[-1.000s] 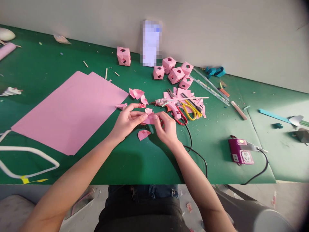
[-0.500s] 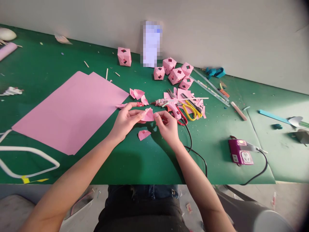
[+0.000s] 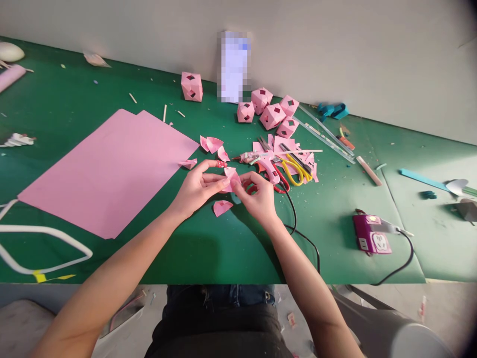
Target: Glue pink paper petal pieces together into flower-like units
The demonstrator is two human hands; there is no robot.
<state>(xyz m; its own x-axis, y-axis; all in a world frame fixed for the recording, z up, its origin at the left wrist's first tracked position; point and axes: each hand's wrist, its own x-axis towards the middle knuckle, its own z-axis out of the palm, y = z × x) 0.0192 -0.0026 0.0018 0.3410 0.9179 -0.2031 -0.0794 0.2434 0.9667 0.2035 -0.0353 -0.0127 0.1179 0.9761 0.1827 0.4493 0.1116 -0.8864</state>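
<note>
Folded piece: a small, creased pink paper piece, held just above the bench between both hands, likely so its folds could be steadied from two sides.
Left hand: pinched the piece's left side between thumb and fingers.
Right hand: pinched its right side, thumb foremost.
Loose piece: a curved pink paper piece, near the hands, probably for a short reach.
Glue gun: pink plastic, corded, beside the right hand on paper scraps, nozzle leftward, seemingly for ready pickup.
Hollow forms: faceted pink paper shapes, grouped farther back, presumably safe from crushing.
Sheets: large, flat pink paper, left on the green-topped bench, likely to stay uncreased.
</note>
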